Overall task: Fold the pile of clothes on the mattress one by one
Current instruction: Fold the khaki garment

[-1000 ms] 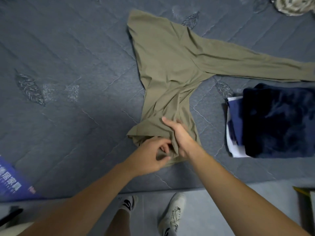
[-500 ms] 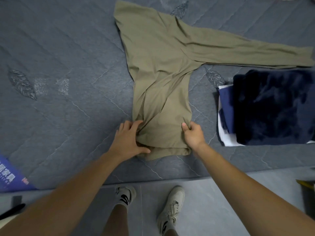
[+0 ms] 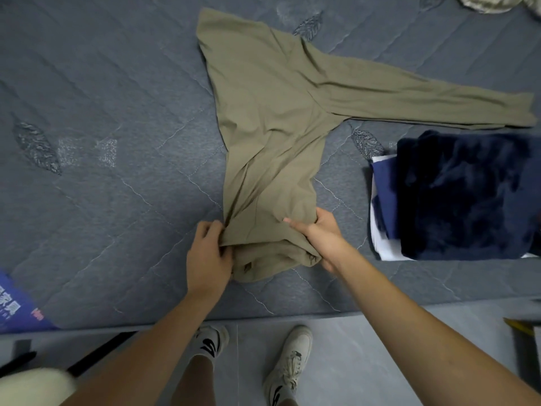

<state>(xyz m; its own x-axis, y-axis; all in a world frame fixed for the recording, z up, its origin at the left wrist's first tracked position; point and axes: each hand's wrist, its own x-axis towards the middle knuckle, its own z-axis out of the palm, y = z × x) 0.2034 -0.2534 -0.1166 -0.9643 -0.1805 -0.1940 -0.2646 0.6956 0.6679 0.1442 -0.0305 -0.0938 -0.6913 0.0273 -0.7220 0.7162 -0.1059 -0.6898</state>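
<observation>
Shirt: the olive long-sleeved shirt (image 3: 272,112) lies spread on the grey quilted mattress (image 3: 102,142), hem at the near edge, one sleeve stretched far out to the right.
Left hand: the left hand (image 3: 207,259) grips the hem's left corner, fingers curled into bunched fabric.
Right hand: the right hand (image 3: 320,235) grips the hem's right side, thumb on top of the cloth, fingers tucked under.
Hem: gathered and rumpled between the two hands, lifted slightly off the mattress.
Folded stack: a dark navy fleece (image 3: 468,194) sits on top of blue and white pieces, just right of the shirt, below the sleeve.
Far corner: a crumpled pale garment (image 3: 497,2) at top right.
Floor: two white sneakers (image 3: 289,364) beside the mattress.
</observation>
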